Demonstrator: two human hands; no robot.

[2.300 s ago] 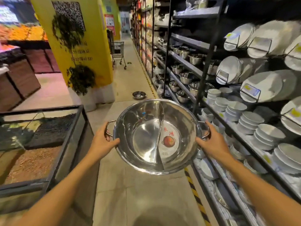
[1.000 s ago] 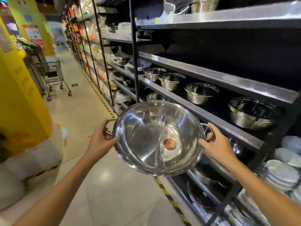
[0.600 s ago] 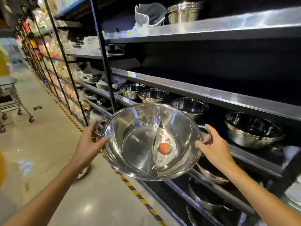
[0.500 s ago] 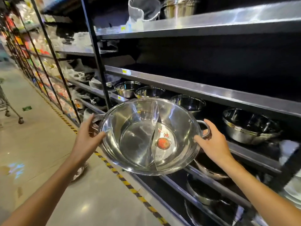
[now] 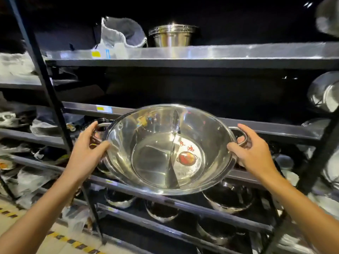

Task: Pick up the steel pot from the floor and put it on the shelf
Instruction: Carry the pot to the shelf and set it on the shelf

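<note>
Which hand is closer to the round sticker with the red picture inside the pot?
The right hand. It grips the handle on the sticker's side of the steel pot. The left hand holds the opposite handle, across the divider.

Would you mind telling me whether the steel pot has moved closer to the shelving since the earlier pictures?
Yes. The steel pot now sits directly before the shelf edge, nearer than before.

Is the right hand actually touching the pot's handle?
Touching. The head view shows the right hand with fingers curled over the loop handle of the pot, no gap visible.
</note>
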